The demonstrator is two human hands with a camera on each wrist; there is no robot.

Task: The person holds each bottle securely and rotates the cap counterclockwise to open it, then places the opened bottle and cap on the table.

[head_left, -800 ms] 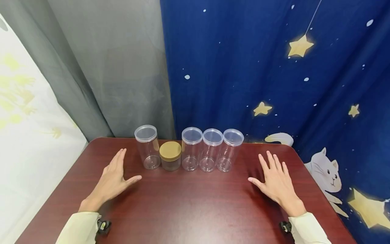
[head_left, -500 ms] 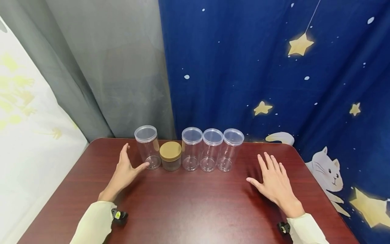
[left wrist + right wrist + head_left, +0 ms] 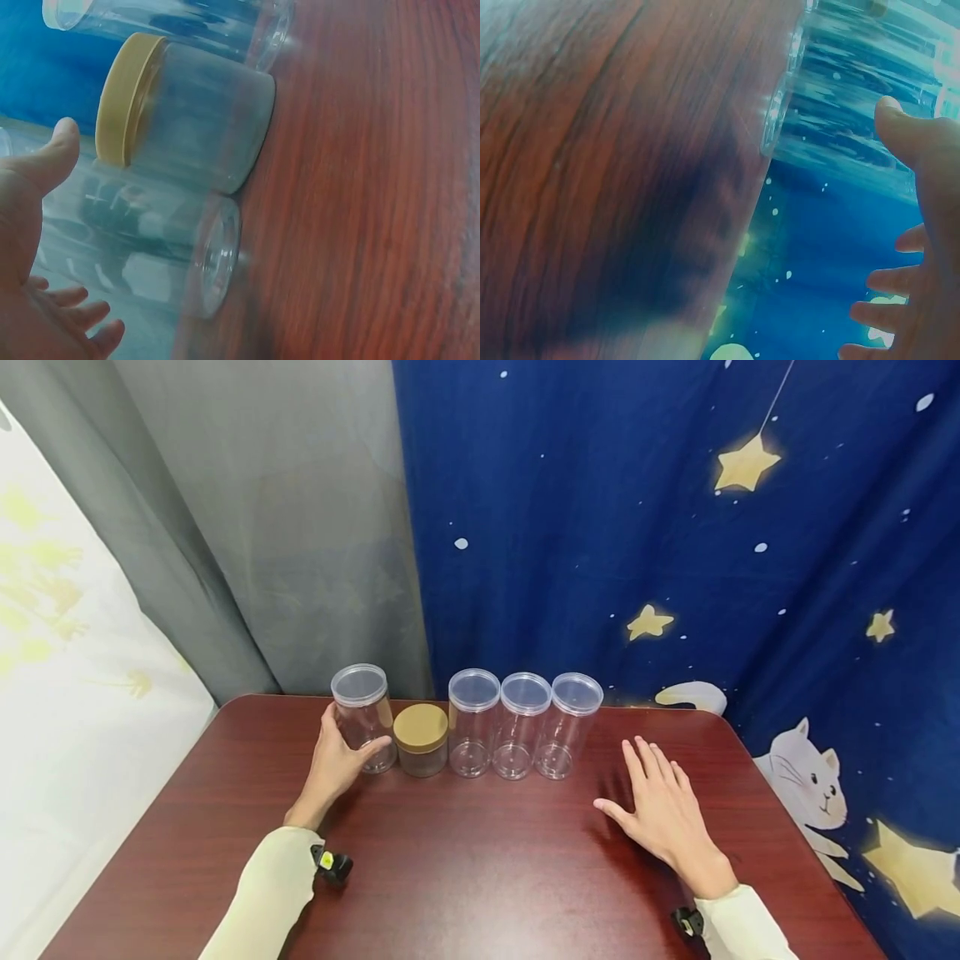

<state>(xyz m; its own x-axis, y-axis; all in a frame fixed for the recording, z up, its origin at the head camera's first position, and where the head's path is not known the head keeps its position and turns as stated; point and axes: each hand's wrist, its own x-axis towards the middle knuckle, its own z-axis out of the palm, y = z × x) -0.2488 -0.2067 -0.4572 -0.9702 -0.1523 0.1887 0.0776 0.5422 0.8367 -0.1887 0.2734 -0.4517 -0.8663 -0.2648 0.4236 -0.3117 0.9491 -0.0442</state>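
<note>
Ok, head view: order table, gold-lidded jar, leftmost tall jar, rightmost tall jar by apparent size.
1. Table
2. Leftmost tall jar and rightmost tall jar: look alike, so unranked
3. Gold-lidded jar

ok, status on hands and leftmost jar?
Left hand spread around leftmost jar, contact unclear. Right hand spread, holding nothing. Leftmost jar upright, lidded. Gold-lidded jar close on its right.
</note>
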